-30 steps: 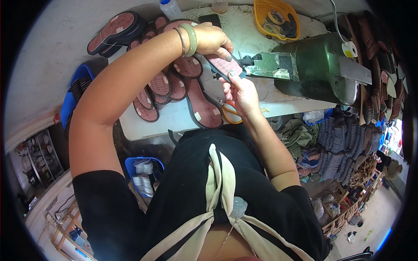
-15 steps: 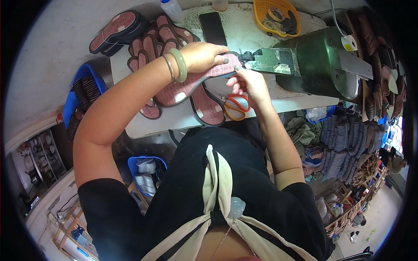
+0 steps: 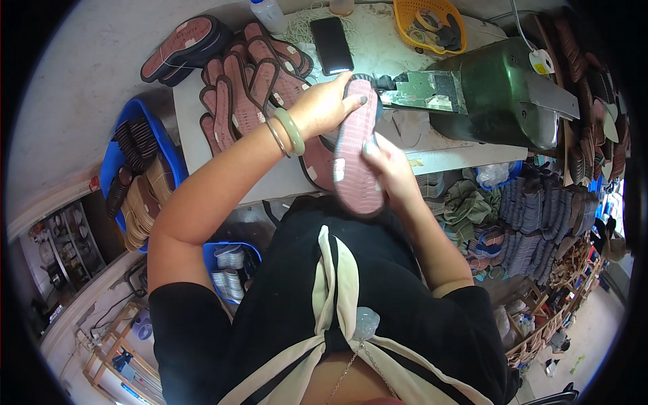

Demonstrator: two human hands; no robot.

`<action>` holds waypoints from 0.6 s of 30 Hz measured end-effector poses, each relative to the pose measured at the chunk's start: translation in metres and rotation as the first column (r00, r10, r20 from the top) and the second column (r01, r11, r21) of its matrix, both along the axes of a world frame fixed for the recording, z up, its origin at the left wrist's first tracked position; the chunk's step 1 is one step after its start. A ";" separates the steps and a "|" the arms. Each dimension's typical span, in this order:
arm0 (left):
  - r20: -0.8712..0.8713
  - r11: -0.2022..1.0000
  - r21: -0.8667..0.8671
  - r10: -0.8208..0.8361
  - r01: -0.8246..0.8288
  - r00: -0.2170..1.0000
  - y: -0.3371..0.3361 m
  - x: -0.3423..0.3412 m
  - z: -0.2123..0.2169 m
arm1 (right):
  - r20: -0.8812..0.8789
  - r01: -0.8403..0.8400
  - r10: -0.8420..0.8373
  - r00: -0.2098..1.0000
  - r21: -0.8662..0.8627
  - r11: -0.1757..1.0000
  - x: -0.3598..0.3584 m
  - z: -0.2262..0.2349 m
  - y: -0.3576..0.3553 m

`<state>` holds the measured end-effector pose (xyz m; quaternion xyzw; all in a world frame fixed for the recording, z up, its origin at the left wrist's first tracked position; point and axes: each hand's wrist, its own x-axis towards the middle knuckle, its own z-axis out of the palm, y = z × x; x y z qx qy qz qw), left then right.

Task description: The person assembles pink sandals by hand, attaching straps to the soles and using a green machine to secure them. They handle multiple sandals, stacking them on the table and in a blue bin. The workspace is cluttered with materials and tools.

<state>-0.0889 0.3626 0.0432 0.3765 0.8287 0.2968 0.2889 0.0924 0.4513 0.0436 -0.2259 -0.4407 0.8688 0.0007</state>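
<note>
Yellow plastic basket (image 3: 401,20): tape rolls (image 3: 427,19); far edge of table (image 3: 374,40).
Blue plastic bin (image 3: 109,154): stacked soles (image 3: 129,144).
Left hand (image 3: 329,104), right hand (image 3: 393,167): pinching dark-rimmed pink sole (image 3: 355,142), near edge.
Since earlier: wide end swung rightward.

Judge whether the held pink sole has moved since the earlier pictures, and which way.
Yes: the pink sole has swung down and rightward, its free end going from over the white table to beyond the near edge.

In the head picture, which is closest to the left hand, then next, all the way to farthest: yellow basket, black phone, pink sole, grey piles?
1. Pink sole: touching the left hand.
2. Black phone: just beyond it.
3. Yellow basket: farther, to the upper right.
4. Grey piles: far right.
</note>
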 end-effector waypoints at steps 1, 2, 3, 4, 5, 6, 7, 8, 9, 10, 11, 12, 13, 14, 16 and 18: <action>-0.019 1.000 -0.007 0.002 -0.002 1.000 0.001 0.000 0.000 | 0.059 -0.009 0.010 0.998 -0.022 1.000 0.015 0.011 -0.002; -0.037 1.000 -0.014 0.004 -0.005 0.999 0.001 -0.001 -0.001 | 0.117 -0.016 0.021 0.993 -0.044 0.999 0.026 0.018 0.001; -0.056 1.000 -0.019 0.003 -0.004 0.998 0.004 -0.002 -0.001 | 0.129 -0.002 0.009 0.992 -0.053 0.999 0.031 0.018 0.008; -0.074 1.000 -0.023 0.002 -0.004 0.997 0.005 -0.002 -0.001 | 0.140 0.011 -0.002 0.990 -0.062 0.998 0.036 0.017 0.014; -0.114 1.000 -0.012 0.019 -0.020 0.993 0.007 -0.003 -0.003 | 0.152 0.023 -0.012 0.988 -0.071 0.997 0.040 0.015 0.019; -0.156 0.999 0.001 0.033 -0.033 0.987 0.008 -0.004 -0.004 | 0.142 0.041 -0.037 0.989 -0.027 0.999 0.039 0.009 0.023; -0.197 0.999 0.013 0.049 -0.047 0.979 0.010 -0.006 -0.005 | 0.141 0.064 -0.063 0.988 -0.001 0.998 0.038 0.007 0.027; -0.155 0.999 0.003 0.050 -0.050 0.987 0.012 -0.010 -0.005 | 0.138 0.086 -0.089 0.986 0.025 0.996 0.036 0.006 0.030; -0.112 0.999 -0.008 0.050 -0.051 0.992 0.014 -0.015 -0.003 | 0.124 0.082 -0.084 0.989 0.020 0.996 0.033 0.003 0.034; -0.069 0.998 -0.020 0.050 -0.052 0.996 0.017 -0.019 -0.001 | 0.110 0.078 -0.079 0.991 0.015 0.997 0.031 -0.001 0.037; -0.118 0.998 -0.028 0.052 -0.056 0.992 0.018 -0.021 0.001 | 0.096 0.073 -0.074 0.993 0.010 0.997 0.028 -0.005 0.039; -0.111 0.997 -0.020 0.066 -0.069 0.992 0.018 -0.025 -0.001 | 0.089 0.078 -0.080 0.993 0.020 0.997 0.024 -0.007 0.041; -0.104 0.997 -0.012 0.080 -0.082 0.991 0.020 -0.030 -0.004 | 0.082 0.083 -0.085 0.993 0.030 0.996 0.021 -0.009 0.041; -0.097 0.996 -0.004 0.094 -0.095 0.991 0.020 -0.033 -0.007 | 0.075 0.087 -0.090 0.993 0.040 0.995 0.018 -0.011 0.042; -0.040 0.993 -0.041 0.108 -0.109 0.993 0.024 -0.038 0.002 | 0.059 0.097 -0.101 0.993 0.076 0.992 0.013 -0.019 0.045; -0.102 0.993 0.001 0.117 -0.117 0.988 0.025 -0.047 -0.010 | 0.048 0.092 -0.099 0.994 0.121 0.988 0.008 -0.024 0.048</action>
